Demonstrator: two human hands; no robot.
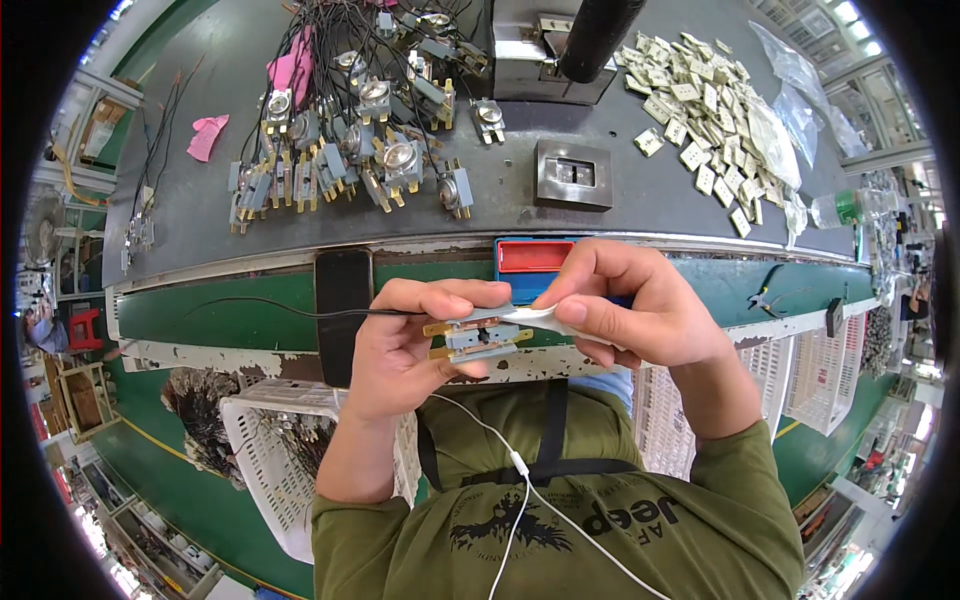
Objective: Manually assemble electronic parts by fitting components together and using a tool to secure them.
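Above my lap, my left hand [385, 345] is closed around a grey electrical component [478, 338] with brass terminals sticking out at both ends. A black wire runs off to the left beside the fingers of that hand. My right hand [650, 310] pinches a thin white strip [545, 321] between thumb and forefinger. The strip's left end meets the component's upper right side; whether it goes into the component is hidden. A small metal fixture block [573, 176] with a recess sits on the bench beyond my hands.
Similar grey components [340, 165] with wires pile up at the back left. Cream-coloured flat pieces [705, 110] heap at the right. A machine [550, 55] stands at the back. Along the near ledge are a phone [343, 310], a red-and-blue box [530, 256] and pliers [768, 292].
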